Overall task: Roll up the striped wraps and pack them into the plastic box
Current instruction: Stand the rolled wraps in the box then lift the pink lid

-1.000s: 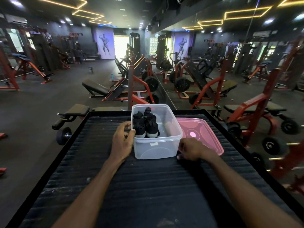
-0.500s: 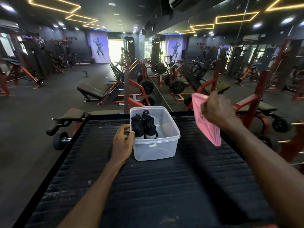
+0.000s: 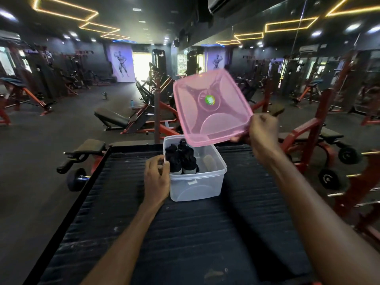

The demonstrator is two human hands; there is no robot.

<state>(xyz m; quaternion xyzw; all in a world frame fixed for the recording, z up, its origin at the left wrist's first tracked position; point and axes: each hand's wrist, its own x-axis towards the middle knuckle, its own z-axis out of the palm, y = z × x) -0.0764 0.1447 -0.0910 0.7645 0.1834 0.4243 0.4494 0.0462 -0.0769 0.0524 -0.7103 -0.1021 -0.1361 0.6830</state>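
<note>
A clear plastic box [image 3: 197, 186] stands on the black ribbed platform [image 3: 185, 243]. Several rolled black wraps [image 3: 182, 159] with pale ends stand upright in its left half. My left hand [image 3: 156, 177] grips the box's left wall, fingers curled over the rim. My right hand [image 3: 262, 130] pinches the right corner of the pink translucent lid [image 3: 209, 105], which hangs tilted in the air above and behind the box, its underside facing me, with a green sticker at the centre.
The platform has a raised black rim [image 3: 72, 202]. Behind and beside it stand red and black gym benches [image 3: 115, 118], weight machines and a dumbbell [image 3: 76, 178] at the left. A red rack with plates [image 3: 329, 177] is close on the right.
My right hand picked the pink lid up off the platform to the right of the box, raised it and swung it leftward over the box. My left hand kept hold of the box.
</note>
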